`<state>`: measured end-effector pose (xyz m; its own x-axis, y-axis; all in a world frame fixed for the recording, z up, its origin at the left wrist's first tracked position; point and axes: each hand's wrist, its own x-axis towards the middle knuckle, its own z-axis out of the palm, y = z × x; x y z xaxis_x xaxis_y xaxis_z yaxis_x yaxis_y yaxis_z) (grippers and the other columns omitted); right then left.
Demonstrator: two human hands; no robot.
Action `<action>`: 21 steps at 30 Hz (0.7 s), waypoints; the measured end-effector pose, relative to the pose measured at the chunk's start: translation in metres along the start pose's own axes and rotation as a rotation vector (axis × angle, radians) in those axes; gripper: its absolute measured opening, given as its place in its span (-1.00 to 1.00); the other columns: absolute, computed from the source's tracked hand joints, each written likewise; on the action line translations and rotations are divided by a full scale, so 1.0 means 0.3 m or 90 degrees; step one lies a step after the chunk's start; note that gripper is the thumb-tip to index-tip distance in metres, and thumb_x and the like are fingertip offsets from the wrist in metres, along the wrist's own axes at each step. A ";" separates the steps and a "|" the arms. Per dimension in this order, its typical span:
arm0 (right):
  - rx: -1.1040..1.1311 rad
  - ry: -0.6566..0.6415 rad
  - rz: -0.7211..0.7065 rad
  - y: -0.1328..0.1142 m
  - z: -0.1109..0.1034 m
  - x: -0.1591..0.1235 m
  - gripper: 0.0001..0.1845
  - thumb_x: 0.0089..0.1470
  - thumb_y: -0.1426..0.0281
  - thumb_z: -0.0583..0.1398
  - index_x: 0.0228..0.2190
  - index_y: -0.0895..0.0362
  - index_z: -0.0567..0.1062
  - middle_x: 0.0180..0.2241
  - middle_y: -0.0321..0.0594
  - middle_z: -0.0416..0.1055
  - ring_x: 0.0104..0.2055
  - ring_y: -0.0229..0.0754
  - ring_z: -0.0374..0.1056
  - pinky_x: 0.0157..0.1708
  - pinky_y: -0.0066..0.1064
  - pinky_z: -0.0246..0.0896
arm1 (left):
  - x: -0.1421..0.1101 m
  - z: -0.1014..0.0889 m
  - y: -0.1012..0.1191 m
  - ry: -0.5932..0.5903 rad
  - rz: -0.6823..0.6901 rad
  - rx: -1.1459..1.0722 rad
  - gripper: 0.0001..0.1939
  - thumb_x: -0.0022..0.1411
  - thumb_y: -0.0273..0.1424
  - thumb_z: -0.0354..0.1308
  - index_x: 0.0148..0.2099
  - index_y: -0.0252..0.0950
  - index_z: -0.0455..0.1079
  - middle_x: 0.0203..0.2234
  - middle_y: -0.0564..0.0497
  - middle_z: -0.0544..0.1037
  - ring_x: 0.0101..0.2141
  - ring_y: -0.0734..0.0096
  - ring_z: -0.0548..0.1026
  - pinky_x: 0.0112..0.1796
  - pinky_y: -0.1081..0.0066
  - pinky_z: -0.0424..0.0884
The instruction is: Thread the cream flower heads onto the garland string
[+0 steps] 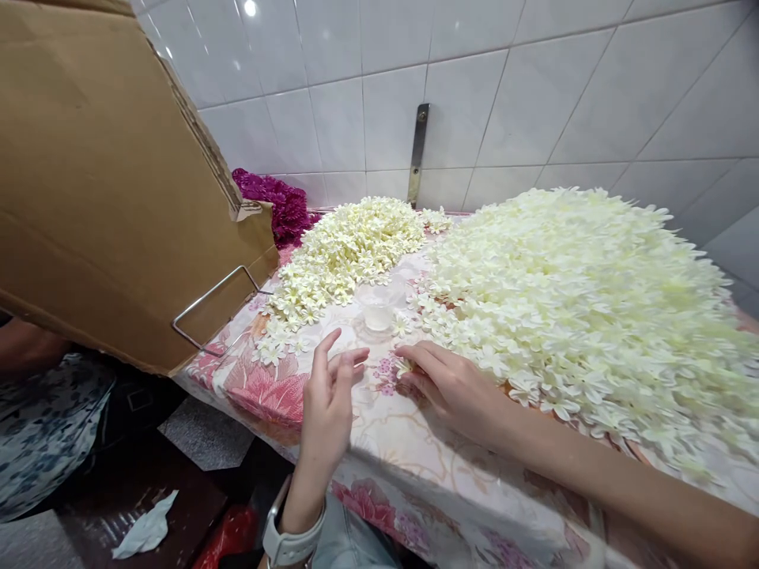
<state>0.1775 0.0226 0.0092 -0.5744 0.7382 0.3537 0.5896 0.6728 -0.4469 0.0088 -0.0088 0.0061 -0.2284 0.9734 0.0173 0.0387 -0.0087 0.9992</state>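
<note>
My left hand (332,387) is held over the front of the table, index finger raised and the others apart, with nothing seen in it. Facing it, my right hand (447,379) has its fingertips pinched low over the cloth. A bit of pale flower shows at those fingertips, mostly hidden by them. Just beyond both hands stands a small clear plastic cup (378,310) with a whitish content. To its right spreads a large heap of white artificial flowers (581,292), reaching under my right forearm. Behind and left of the cup lies a smaller heap of cream-yellow flowers (356,241).
A large cardboard box (112,174) leans in at the left, beside a bent metal wire frame (207,304). Purple flowers (278,205) lie behind it. The table has a floral cloth (266,391) and meets a tiled wall (462,95). Another person's patterned clothing (47,427) shows at lower left.
</note>
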 end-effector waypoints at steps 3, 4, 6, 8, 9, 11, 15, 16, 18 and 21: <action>0.013 -0.026 0.028 0.002 0.001 0.003 -0.78 0.20 0.50 -0.04 -0.20 0.18 0.36 -0.29 -0.03 0.41 -0.26 -0.09 0.34 -0.30 -0.29 0.25 | 0.015 -0.006 -0.006 0.009 0.015 -0.004 -0.53 0.24 -0.12 0.01 0.08 -0.31 0.22 -0.26 -0.12 0.59 -0.24 0.29 0.56 -0.13 0.28 0.42; 0.014 -0.032 0.038 0.001 0.000 0.005 -0.79 0.20 0.49 -0.05 -0.22 0.18 0.36 -0.31 -0.05 0.41 -0.27 -0.11 0.34 -0.30 -0.31 0.24 | 0.017 -0.005 -0.008 0.013 0.021 -0.001 -0.54 0.23 -0.13 0.02 0.07 -0.31 0.23 -0.27 -0.11 0.58 -0.24 0.30 0.56 -0.13 0.29 0.43; 0.013 -0.036 0.055 -0.001 -0.004 0.010 -0.80 0.21 0.48 -0.06 -0.30 0.16 0.36 -0.37 -0.10 0.40 -0.34 -0.14 0.33 -0.35 -0.35 0.20 | 0.018 -0.003 -0.013 0.025 0.028 0.001 -0.54 0.23 -0.13 0.03 0.06 -0.31 0.24 -0.28 -0.10 0.58 -0.24 0.31 0.56 -0.14 0.30 0.43; 0.012 -0.034 0.066 -0.002 -0.012 0.015 -0.78 0.21 0.45 -0.05 -0.40 0.14 0.34 -0.47 -0.18 0.37 -0.42 -0.19 0.29 -0.43 -0.41 0.14 | 0.017 -0.004 -0.017 0.034 0.028 -0.007 -0.54 0.23 -0.13 0.03 0.06 -0.31 0.24 -0.29 -0.09 0.58 -0.24 0.31 0.56 -0.14 0.30 0.44; 0.012 -0.031 0.069 -0.003 -0.018 0.017 -0.77 0.21 0.43 -0.04 -0.45 0.13 0.33 -0.51 -0.22 0.35 -0.46 -0.21 0.26 -0.46 -0.42 0.09 | 0.017 -0.005 -0.019 0.038 0.028 -0.013 -0.54 0.22 -0.12 0.03 0.05 -0.32 0.25 -0.30 -0.09 0.59 -0.25 0.31 0.56 -0.15 0.30 0.44; 0.013 -0.025 0.074 -0.005 -0.029 0.020 -0.72 0.20 0.40 -0.03 -0.53 0.12 0.29 -0.59 -0.29 0.28 -0.54 -0.26 0.20 -0.51 -0.45 0.01 | 0.016 -0.009 -0.022 0.043 0.029 -0.025 -0.54 0.22 -0.12 0.03 0.05 -0.32 0.26 -0.32 -0.08 0.59 -0.27 0.32 0.56 -0.16 0.30 0.44; 0.037 -0.020 0.090 -0.007 -0.050 0.024 -0.60 0.19 0.31 0.01 -0.66 0.12 0.24 -0.70 -0.38 0.14 -0.63 -0.34 0.08 -0.57 -0.48 -0.11 | 0.016 -0.011 -0.020 0.043 0.035 -0.029 -0.55 0.22 -0.11 0.03 0.03 -0.31 0.27 -0.33 -0.07 0.59 -0.29 0.34 0.56 -0.17 0.31 0.44; 0.051 -0.022 0.097 -0.007 -0.053 0.025 -0.58 0.19 0.30 0.02 -0.67 0.13 0.23 -0.71 -0.39 0.13 -0.64 -0.35 0.07 -0.57 -0.48 -0.12 | 0.016 -0.010 -0.017 0.041 0.033 -0.026 -0.55 0.22 -0.11 0.03 0.02 -0.31 0.27 -0.34 -0.07 0.59 -0.29 0.33 0.56 -0.17 0.31 0.45; 0.070 -0.022 0.114 -0.006 -0.057 0.027 -0.58 0.20 0.30 0.00 -0.67 0.13 0.24 -0.71 -0.37 0.16 -0.64 -0.35 0.09 -0.57 -0.49 -0.09 | 0.015 -0.005 -0.010 0.033 0.027 -0.012 -0.56 0.21 -0.11 0.04 0.00 -0.32 0.30 -0.34 -0.08 0.59 -0.31 0.33 0.56 -0.18 0.31 0.45; 0.067 -0.017 0.120 -0.005 -0.056 0.026 -0.66 0.20 0.36 -0.04 -0.55 0.14 0.34 -0.64 -0.30 0.27 -0.59 -0.30 0.17 -0.54 -0.47 0.00 | 0.012 0.009 0.002 0.002 0.016 0.019 -0.62 0.22 -0.15 0.05 -0.05 -0.31 0.34 -0.32 -0.08 0.58 -0.31 0.34 0.55 -0.22 0.36 0.45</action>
<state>0.1816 0.0282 0.0265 -0.4757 0.8478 0.2343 0.6258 0.5134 -0.5872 0.0105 -0.0048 0.0067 -0.2300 0.9723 0.0425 0.0741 -0.0260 0.9969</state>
